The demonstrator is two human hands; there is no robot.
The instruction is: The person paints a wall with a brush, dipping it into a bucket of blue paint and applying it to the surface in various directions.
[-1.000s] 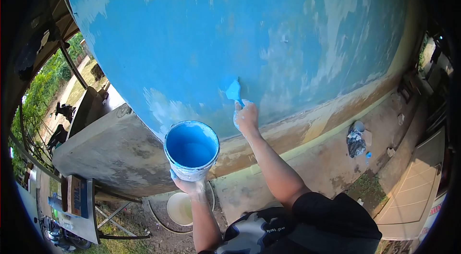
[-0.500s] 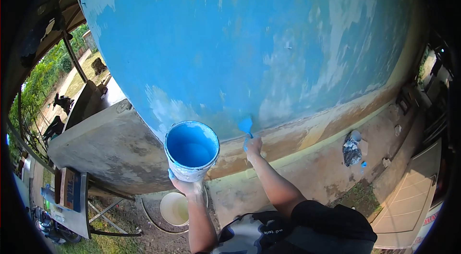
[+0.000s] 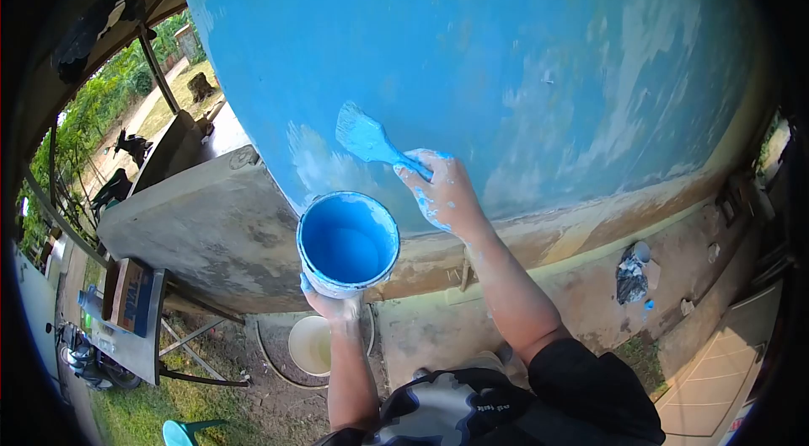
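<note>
My left hand (image 3: 332,303) holds a white paint bucket (image 3: 347,244) from below, its fingers wrapped around the base. Blue paint shows inside, and the rim is smeared with it. In my right hand (image 3: 444,195), spotted with blue, is a paintbrush (image 3: 371,138) gripped by the handle. The bristles are coated in blue and point up and left, in front of the wall (image 3: 472,50). Blue covers much of that wall, with pale streaky patches at the left, top and right and a bare brownish strip along the bottom.
A pale bucket (image 3: 312,345) stands on the ground below, a hose curving around it. At left, a low concrete wall (image 3: 194,227) meets the painted one, near a table (image 3: 150,345) with a box (image 3: 131,298). A crumpled dark bag (image 3: 631,277) lies on the right ledge.
My right hand has risen with the paintbrush from the wall's lower edge, and the brush now tilts left above the bucket. The view has shifted slightly, bringing a turquoise stool in at the bottom.
</note>
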